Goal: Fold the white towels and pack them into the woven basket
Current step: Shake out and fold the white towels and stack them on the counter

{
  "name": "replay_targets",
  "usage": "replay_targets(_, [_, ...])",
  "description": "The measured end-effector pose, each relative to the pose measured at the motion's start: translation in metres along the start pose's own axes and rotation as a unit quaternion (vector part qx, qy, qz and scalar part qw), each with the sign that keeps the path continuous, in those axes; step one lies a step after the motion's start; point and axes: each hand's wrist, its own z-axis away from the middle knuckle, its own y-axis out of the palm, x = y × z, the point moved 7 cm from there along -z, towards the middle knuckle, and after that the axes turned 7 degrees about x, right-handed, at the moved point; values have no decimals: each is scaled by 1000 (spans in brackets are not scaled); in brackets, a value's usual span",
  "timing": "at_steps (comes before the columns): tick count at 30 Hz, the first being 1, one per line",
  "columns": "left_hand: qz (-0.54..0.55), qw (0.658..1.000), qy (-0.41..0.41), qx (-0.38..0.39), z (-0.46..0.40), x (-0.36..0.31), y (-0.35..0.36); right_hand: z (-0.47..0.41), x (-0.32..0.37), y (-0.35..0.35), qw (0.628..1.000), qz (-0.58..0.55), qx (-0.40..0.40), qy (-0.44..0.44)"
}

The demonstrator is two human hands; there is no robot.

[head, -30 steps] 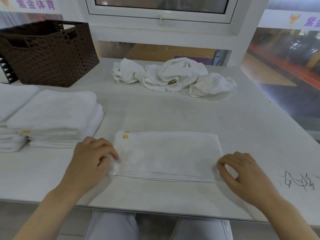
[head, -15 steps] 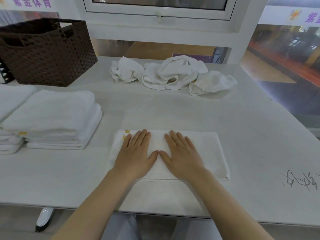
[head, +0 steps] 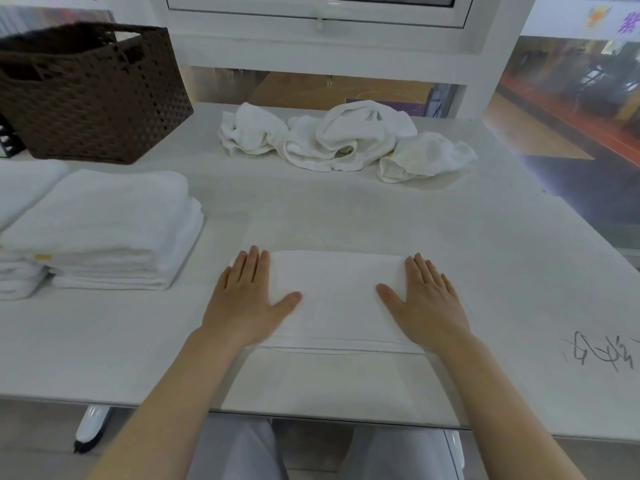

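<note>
White folded towel [head: 337, 299] is lying near the table's [head: 485, 237] front edge, long axis running left to right. Left hand [head: 246, 299] and right hand [head: 427, 303] are pressing flat on its two ends, fingers straight, gripping nothing. Bare tabletop is showing ahead of it and to its right. Black scribble [head: 595, 351] at right is unreadable. Woven basket [head: 93, 98] is standing at far left.

Illegible black scribble [head: 597, 353] on the table [head: 485, 237]; cropped purple wall lettering [head: 628, 24].
</note>
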Motion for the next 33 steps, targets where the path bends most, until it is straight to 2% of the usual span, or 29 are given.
replay_targets(2, [16, 1000, 8, -11, 2, 0, -1, 4, -3, -7, 997, -70, -33, -12])
replay_targets(4, [65, 997, 27, -19, 5, 4, -4, 15, -17, -20, 980, -169, -105, 15])
replay_targets(6, [159, 985, 60, -3, 7, 12, -5, 26, -36, -26, 970, -173, -155, 70])
replay_targets(8, [246, 964, 96, 24, 12, 21, -5, 31, -54, -25, 975, -134, -129, 120])
replay_targets(10, [280, 952, 122, 23, 15, 26, -4, 33, -63, -26, 978, -124, -67, 152])
replay_targets(16, [209, 968, 131, -55, 19, 21, 3, 26, -56, -38, 983, -105, 15, 151])
replay_targets(20, [205, 969, 130, -45, 20, 20, 5, 19, -50, -50, 979, -154, 13, 134])
replay_targets(23, [252, 958, 131, -35, 22, 20, 5, 13, -32, -66, 963, -248, -20, 100])
replay_targets(25, [357, 926, 123, -21, 24, 22, 7, 8, -12, -82, 940, -332, -35, 66])
replay_targets(28, [537, 839, 86, -11, 25, 29, 11, 3, 36, -101, 915, -403, -22, 1])
replay_targets(31, [619, 783, 58, -8, 25, 32, 6, 0, 99, -106, 911, -404, 10, -75])
replay_targets(33, [685, 726, 56, 16, 25, 29, 2, -2, 142, -99, 914, -389, 31, -114])
